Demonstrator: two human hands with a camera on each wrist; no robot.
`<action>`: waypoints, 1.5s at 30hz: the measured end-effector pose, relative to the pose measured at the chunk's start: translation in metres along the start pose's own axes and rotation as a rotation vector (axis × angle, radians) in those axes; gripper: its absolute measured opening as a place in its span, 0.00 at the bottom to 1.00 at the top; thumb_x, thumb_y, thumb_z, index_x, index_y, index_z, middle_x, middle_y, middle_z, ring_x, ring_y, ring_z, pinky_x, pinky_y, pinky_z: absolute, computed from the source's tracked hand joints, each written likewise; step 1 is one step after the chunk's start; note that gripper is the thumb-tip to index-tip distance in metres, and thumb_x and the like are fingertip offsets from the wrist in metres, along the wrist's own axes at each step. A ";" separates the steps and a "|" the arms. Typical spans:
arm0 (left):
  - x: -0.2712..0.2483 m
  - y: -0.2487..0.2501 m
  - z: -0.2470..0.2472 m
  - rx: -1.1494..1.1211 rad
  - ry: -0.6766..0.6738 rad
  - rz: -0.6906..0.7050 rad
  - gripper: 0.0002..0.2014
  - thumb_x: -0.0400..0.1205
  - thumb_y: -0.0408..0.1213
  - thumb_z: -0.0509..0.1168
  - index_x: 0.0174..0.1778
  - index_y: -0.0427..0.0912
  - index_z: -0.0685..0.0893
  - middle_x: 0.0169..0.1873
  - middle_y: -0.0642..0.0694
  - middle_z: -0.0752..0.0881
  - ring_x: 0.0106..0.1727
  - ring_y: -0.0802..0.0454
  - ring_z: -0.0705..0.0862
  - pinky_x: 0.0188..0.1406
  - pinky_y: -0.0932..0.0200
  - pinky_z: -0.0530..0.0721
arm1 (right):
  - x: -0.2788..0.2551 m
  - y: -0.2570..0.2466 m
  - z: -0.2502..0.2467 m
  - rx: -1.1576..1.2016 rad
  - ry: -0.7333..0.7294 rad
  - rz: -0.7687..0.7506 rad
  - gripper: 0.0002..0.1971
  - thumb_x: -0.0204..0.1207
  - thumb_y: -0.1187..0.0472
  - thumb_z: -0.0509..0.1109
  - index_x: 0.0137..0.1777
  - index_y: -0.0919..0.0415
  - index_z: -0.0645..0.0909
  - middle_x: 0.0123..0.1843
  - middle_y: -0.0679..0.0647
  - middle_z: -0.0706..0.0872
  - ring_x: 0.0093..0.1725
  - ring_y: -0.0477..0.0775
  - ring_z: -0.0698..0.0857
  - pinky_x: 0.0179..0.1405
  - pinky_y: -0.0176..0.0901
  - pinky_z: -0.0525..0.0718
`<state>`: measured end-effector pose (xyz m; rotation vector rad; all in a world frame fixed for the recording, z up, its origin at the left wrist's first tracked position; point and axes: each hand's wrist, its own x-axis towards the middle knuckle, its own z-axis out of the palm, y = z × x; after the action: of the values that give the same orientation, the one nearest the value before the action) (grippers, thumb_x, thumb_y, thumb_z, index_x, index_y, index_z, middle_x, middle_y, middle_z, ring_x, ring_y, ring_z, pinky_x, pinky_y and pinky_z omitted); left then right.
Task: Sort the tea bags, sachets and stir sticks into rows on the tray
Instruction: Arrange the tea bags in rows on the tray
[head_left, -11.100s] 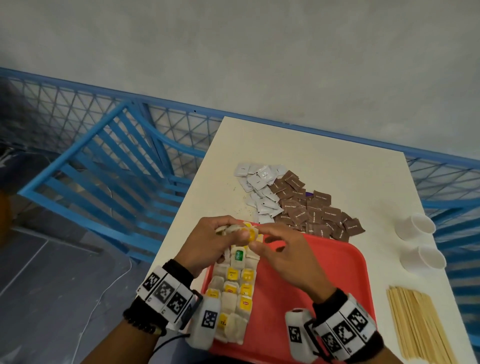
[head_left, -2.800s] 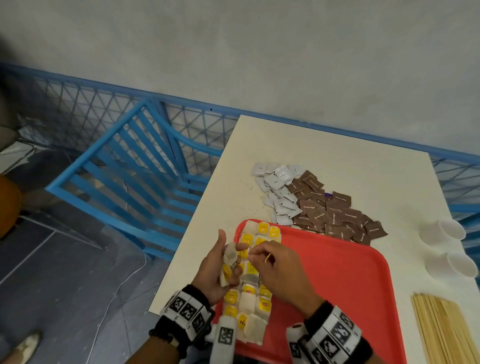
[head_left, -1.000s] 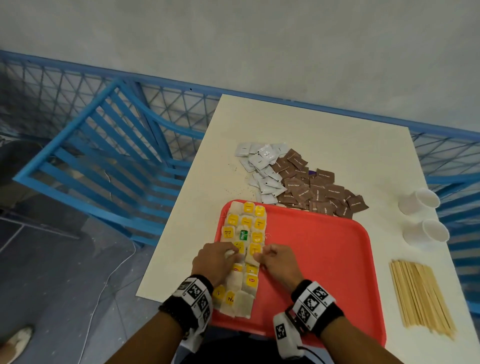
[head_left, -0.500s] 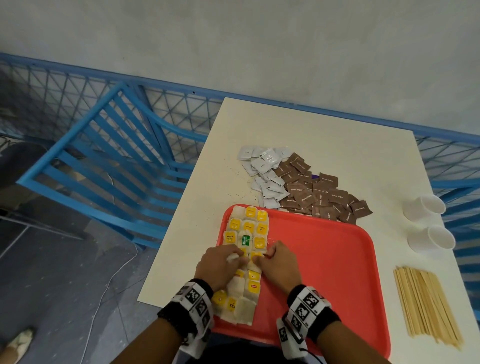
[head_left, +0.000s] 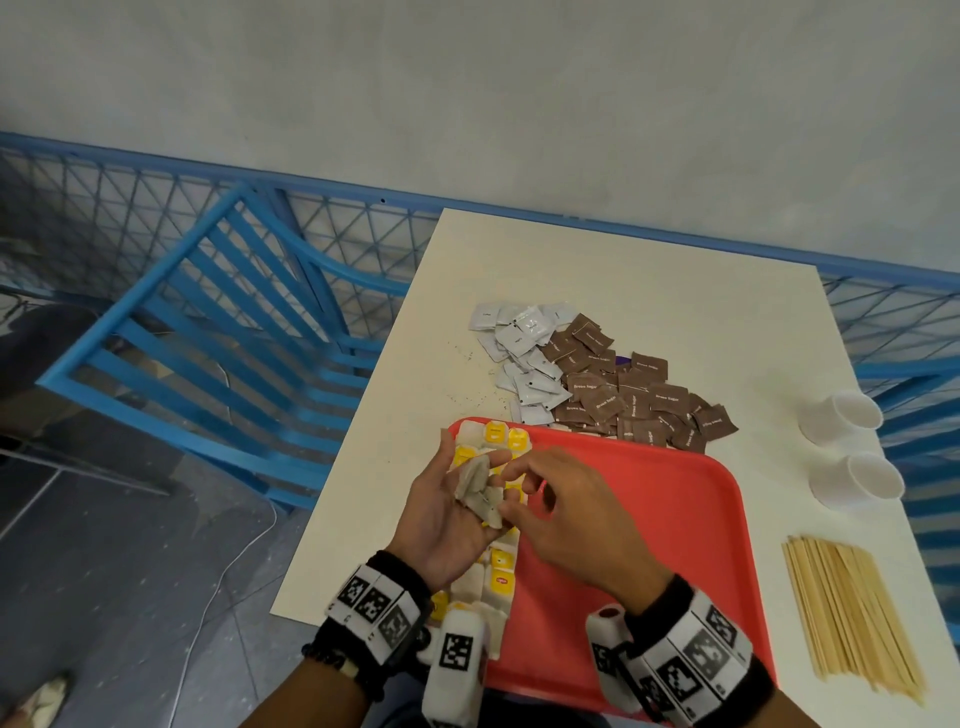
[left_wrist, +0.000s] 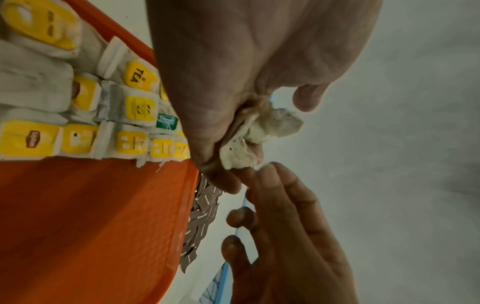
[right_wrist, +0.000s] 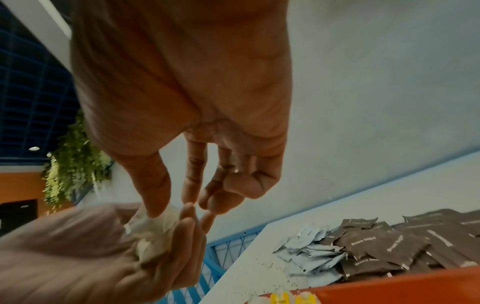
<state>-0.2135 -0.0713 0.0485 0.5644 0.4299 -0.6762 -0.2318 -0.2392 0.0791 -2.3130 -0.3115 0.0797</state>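
A crumpled tea bag (head_left: 479, 492) is cupped in the raised left hand (head_left: 445, 512), so it can be picked out by the right hand (head_left: 563, 512), whose empty fingertips (head_left: 511, 472) are poised beside it.

Right hand (right_wrist: 182, 98) above left hand (right_wrist: 98, 257), thumb touching crumpled tea bag (right_wrist: 153, 236) in left palm. Sachets (right_wrist: 376, 244) heaped beyond tray (right_wrist: 402, 288).

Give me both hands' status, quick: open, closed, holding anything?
Left hand: palm up, cradling crumpled tea bags above the tray.
Right hand: fingers loosely curled, fingertips reaching at those tea bags; a grip cannot be told.
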 end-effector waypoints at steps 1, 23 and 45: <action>0.000 -0.002 0.004 0.001 0.017 0.014 0.36 0.82 0.60 0.66 0.73 0.30 0.76 0.55 0.34 0.83 0.52 0.42 0.85 0.55 0.50 0.80 | -0.001 0.000 0.001 -0.040 0.004 0.034 0.10 0.71 0.49 0.77 0.47 0.43 0.79 0.43 0.37 0.78 0.42 0.40 0.77 0.39 0.35 0.75; 0.006 -0.013 0.023 -0.167 0.131 0.014 0.07 0.82 0.37 0.65 0.45 0.37 0.84 0.45 0.36 0.87 0.46 0.41 0.87 0.41 0.48 0.90 | 0.007 -0.015 -0.030 0.248 0.151 0.252 0.11 0.79 0.57 0.73 0.35 0.57 0.84 0.28 0.52 0.85 0.29 0.52 0.84 0.34 0.46 0.82; -0.030 0.005 0.057 1.424 0.184 0.929 0.06 0.82 0.47 0.71 0.39 0.55 0.88 0.30 0.64 0.84 0.30 0.61 0.78 0.32 0.65 0.73 | 0.015 -0.040 -0.051 0.674 0.106 0.361 0.12 0.81 0.59 0.73 0.38 0.62 0.88 0.30 0.50 0.86 0.28 0.43 0.78 0.28 0.32 0.74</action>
<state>-0.2209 -0.0894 0.1099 2.0174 -0.2589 0.0972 -0.2171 -0.2455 0.1438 -1.6680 0.1753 0.2062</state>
